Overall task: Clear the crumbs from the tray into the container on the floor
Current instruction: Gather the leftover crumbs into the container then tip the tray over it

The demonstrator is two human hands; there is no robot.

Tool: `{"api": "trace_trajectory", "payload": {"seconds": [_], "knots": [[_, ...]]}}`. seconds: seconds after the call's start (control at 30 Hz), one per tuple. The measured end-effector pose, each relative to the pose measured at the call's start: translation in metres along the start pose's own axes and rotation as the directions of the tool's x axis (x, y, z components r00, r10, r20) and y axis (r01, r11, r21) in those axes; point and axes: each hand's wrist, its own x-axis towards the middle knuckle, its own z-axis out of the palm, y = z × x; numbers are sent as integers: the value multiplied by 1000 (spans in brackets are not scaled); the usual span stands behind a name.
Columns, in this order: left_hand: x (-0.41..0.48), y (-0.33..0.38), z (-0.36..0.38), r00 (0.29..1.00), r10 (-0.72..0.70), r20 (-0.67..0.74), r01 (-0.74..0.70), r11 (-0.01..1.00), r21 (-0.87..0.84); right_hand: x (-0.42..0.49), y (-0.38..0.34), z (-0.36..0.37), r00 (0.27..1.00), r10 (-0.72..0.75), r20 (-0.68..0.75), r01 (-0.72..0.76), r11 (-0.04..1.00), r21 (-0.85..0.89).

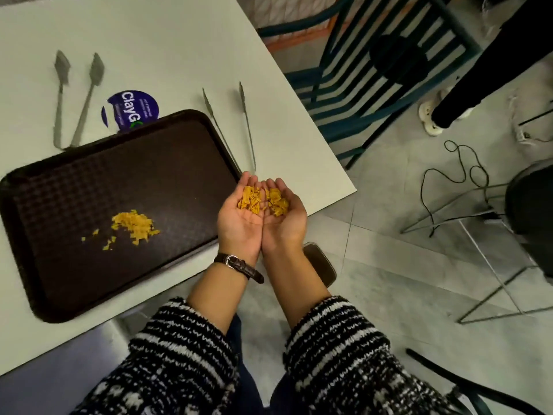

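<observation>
Centrally, 2 cupped hands, the left hand [239,217] and the right hand [282,218], are pressed edge to edge, palms up, forming 1 shallow bowl that holds a load of crumbs [263,200]: dry, flat, yellow-orange flakes. The hands hover at the worktop [167,49] corner, partly past its edge. Directly beneath the right wrist, on the floor [404,280], a dark rounded-rectangular object [321,263] shows only in part; it is probably the container, though its opening cannot be confirmed. The coming move therefore turns on a short drop down and toward the body, with the right hand nearer. To the left of the hands lies the tray [89,283], dark brown, finely textured plastic with a raised rim, its long axis running left to right. A second heap of crumbs [134,226] rests on it, with scattered flakes left of the heap. Beyond the hands lie slim metal tongs [247,127].
</observation>
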Motion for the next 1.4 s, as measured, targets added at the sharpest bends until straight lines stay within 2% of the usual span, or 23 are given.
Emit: {"api": "trace_trajectory", "payload": {"seconds": [0.27, 0.37, 0.57, 0.67, 0.8, 0.93, 1.07, 1.2, 1.27, 1.33, 1.4], "knots": [[-30, -160, -28, 999, -35, -29, 33, 997, -66, -6, -110, -118, 1000, 23, -18, -25, 997, -78], [-35, -211, -48, 993, -64, -95, 57, 995, -77, 2, -134, -170, 998, 21, -65, -27, 996, -80], [-16, -276, -89, 967, -70, -247, 97, 990, 99, 33, -151, -246, 980, 65, -189, -80, 994, -72], [9, -299, -113, 946, -89, -311, 152, 971, 183, 62, -146, -279, 950, 72, -303, -96, 993, -66], [58, -325, -157, 923, -81, -377, 208, 928, 309, 108, -137, -314, 913, 127, -387, -153, 987, -37], [108, -345, -203, 917, -98, -387, 261, 882, 393, 157, -135, -347, 902, 112, -417, -216, 953, -211], [145, -355, -247, 926, -73, -369, 289, 766, 574, 186, -134, -368, 894, 133, -428, -303, 884, -357], [161, -364, -263, 945, -38, -326, 271, 649, 710, 209, -128, -389, 901, 136, -413, -316, 856, -409], [164, -370, -259, 969, -45, -241, 225, 557, 799, 216, -123, -396, 920, 171, -354, -322, 843, -430], [166, -378, -256, 982, -99, -162, 189, 431, 882, 218, -119, -397, 935, 152, -320, -312, 783, -538], [165, -384, -258, 965, -201, -166, 219, 281, 935, 222, -117, -395, 940, 162, -301, -311, 771, -556]]}}
